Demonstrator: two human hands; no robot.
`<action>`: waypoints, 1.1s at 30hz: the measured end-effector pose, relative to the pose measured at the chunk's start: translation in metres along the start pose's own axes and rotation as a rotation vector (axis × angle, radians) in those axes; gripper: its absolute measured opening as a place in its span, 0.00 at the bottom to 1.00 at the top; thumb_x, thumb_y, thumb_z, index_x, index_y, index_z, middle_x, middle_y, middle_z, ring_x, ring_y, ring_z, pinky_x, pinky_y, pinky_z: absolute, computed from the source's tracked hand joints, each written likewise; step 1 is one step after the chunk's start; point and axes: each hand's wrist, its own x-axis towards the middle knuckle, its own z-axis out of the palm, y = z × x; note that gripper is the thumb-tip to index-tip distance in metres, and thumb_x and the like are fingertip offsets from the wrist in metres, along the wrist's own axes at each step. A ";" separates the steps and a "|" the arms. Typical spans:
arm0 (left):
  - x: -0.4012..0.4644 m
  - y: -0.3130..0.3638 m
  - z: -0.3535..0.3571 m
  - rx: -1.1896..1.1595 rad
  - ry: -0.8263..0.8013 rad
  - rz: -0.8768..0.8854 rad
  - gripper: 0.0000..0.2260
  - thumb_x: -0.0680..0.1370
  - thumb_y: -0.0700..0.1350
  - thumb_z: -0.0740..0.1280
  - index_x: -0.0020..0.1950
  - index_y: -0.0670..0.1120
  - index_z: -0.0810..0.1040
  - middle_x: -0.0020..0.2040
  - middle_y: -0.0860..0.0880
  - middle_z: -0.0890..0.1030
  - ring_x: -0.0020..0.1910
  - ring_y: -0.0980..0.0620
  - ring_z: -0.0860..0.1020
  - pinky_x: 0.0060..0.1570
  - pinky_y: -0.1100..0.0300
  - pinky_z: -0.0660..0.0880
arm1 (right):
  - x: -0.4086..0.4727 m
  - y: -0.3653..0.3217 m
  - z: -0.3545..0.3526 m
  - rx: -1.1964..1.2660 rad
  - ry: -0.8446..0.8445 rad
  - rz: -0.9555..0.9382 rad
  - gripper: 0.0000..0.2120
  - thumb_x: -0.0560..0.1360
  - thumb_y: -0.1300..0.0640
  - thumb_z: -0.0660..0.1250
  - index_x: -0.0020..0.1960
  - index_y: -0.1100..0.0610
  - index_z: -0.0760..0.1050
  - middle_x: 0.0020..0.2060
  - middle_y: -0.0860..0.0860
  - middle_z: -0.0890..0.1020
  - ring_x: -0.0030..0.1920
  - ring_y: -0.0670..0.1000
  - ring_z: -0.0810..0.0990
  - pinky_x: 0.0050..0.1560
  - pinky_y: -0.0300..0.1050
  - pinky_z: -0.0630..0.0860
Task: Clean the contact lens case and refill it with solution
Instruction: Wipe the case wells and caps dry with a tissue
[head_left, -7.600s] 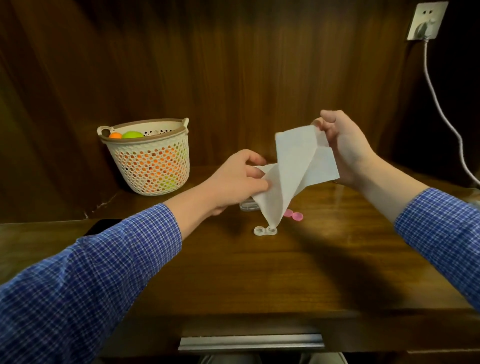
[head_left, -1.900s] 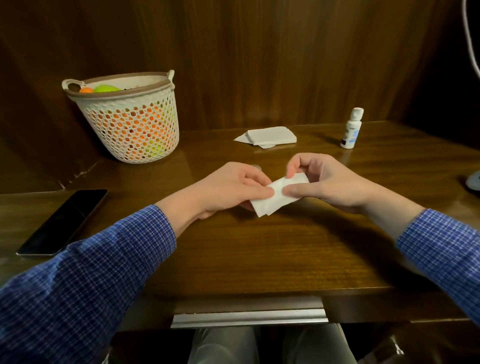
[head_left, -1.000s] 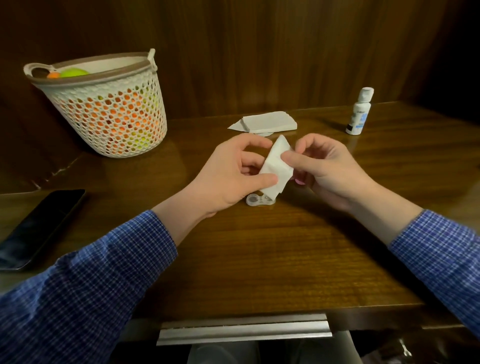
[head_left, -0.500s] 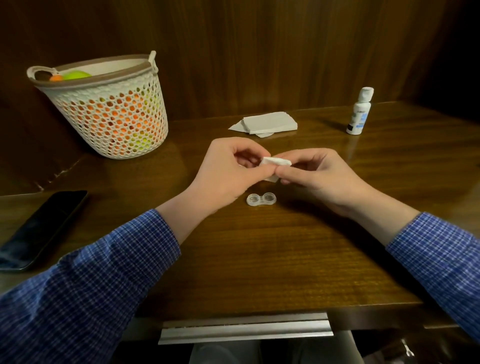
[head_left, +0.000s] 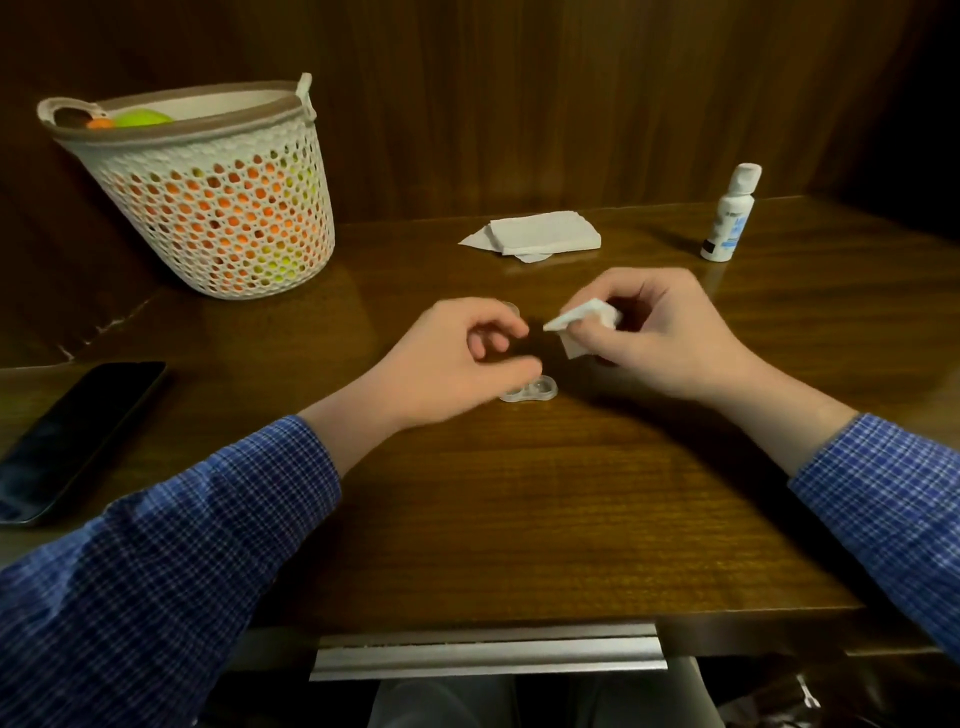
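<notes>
The contact lens case (head_left: 530, 391), clear and uncapped, lies flat on the wooden desk (head_left: 519, 519) near its middle, partly hidden under the thumb side of the left hand (head_left: 457, 364). That hand comes in from the lower left, palm turned inward, its fingers loosely curled and holding nothing; the thumb reaches down to the case, though whether it touches it cannot be told. The right hand (head_left: 660, 338) hovers just right of the left, a little farther back, wrist angled in from the lower right, fingers curled round a folded tissue (head_left: 576, 325) pinched between thumb and forefinger, one white corner pointing toward the left hand. Both forearms wear blue checked sleeves. Behind the hands lies a stack of folded tissues (head_left: 540, 236), and a small white solution bottle (head_left: 730, 218) stands upright at the far right. A perforated basket (head_left: 218, 208) of coloured balls stands at the far left, with a dark phone (head_left: 72, 441) lying near the left edge.
</notes>
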 end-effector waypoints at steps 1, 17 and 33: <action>-0.003 -0.005 0.000 0.118 -0.062 0.020 0.15 0.75 0.53 0.75 0.61 0.56 0.80 0.52 0.61 0.77 0.48 0.69 0.76 0.44 0.71 0.73 | 0.000 0.002 0.000 -0.104 -0.053 -0.046 0.06 0.76 0.58 0.74 0.51 0.49 0.85 0.45 0.44 0.85 0.48 0.45 0.82 0.47 0.35 0.78; -0.006 -0.019 0.009 0.119 -0.093 0.155 0.05 0.75 0.48 0.75 0.51 0.52 0.85 0.47 0.57 0.80 0.42 0.59 0.76 0.39 0.67 0.74 | -0.005 0.004 0.016 -0.307 -0.353 -0.115 0.10 0.75 0.55 0.75 0.56 0.50 0.86 0.48 0.46 0.80 0.50 0.47 0.80 0.50 0.51 0.80; 0.000 -0.018 0.000 -0.495 -0.112 0.072 0.10 0.74 0.36 0.77 0.54 0.45 0.87 0.51 0.47 0.87 0.49 0.49 0.84 0.51 0.59 0.82 | -0.009 -0.005 0.018 -0.316 -0.138 -0.272 0.10 0.78 0.51 0.70 0.56 0.53 0.84 0.48 0.47 0.79 0.50 0.48 0.77 0.47 0.46 0.77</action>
